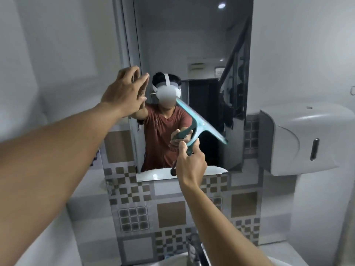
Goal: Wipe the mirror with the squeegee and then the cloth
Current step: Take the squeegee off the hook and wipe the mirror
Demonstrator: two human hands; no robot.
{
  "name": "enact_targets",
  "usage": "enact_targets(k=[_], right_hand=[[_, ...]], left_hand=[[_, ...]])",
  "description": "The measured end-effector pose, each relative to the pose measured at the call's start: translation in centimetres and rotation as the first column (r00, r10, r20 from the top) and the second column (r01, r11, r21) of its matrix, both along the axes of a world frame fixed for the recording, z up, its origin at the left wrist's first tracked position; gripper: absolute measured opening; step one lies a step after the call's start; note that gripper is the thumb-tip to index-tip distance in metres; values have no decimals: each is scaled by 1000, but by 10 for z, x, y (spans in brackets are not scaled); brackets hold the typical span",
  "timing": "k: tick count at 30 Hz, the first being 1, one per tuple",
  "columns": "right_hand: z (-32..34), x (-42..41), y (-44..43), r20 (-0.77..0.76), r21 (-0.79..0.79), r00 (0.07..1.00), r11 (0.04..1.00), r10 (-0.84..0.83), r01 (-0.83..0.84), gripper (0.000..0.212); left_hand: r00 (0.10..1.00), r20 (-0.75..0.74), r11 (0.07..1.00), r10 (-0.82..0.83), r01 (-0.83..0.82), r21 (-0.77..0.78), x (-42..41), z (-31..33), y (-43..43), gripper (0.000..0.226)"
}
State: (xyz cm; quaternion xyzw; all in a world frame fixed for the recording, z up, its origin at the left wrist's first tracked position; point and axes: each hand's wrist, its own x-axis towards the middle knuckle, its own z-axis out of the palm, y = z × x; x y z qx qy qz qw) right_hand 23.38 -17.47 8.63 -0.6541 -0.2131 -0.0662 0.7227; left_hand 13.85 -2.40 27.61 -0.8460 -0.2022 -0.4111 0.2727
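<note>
A tall frameless mirror (pixel 201 54) hangs on the wall ahead. My right hand (pixel 190 164) grips the dark handle of a teal squeegee (pixel 201 123). Its blade lies slanted against the glass near the mirror's lower middle. My left hand (pixel 124 93) is raised at the mirror's left edge, fingers spread, fingertips touching the glass and holding nothing. No cloth is in view.
A white paper dispenser (pixel 307 139) juts from the wall right of the mirror. Patterned brown and grey tiles (pixel 169 212) run below the glass. A chrome tap (pixel 196 250) and the white basin rim (pixel 172 260) sit at the bottom edge.
</note>
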Motion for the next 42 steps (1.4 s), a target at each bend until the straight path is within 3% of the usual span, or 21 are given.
enact_targets(k=[9, 17, 23, 31, 35, 42], right_hand=[[-20, -32, 29, 91, -77, 996, 997, 15, -8, 58], [-33, -50, 36, 220, -252, 970, 966, 106, -48, 62], [-34, -33, 18, 396, -469, 913, 876, 95, 112, 58], [-14, 19, -35, 652, -637, 725, 677, 220, 368, 58], [-1, 41, -59, 726, -639, 642, 588, 247, 496, 52], [14, 69, -74, 747, -630, 613, 570, 257, 528, 51]], left_hand=[[999, -19, 999, 33, -33, 17, -3, 2, 4, 72], [998, -41, 999, 39, -37, 38, -6, 6, 6, 66], [999, -29, 998, 46, -45, 34, -5, 3, 8, 68], [998, 56, 999, 1, -4, 48, 3, -18, 7, 63], [995, 90, 998, -48, 50, -23, 4, -44, 2, 63], [1000, 14, 992, -25, 26, -126, 4, -80, -2, 78]])
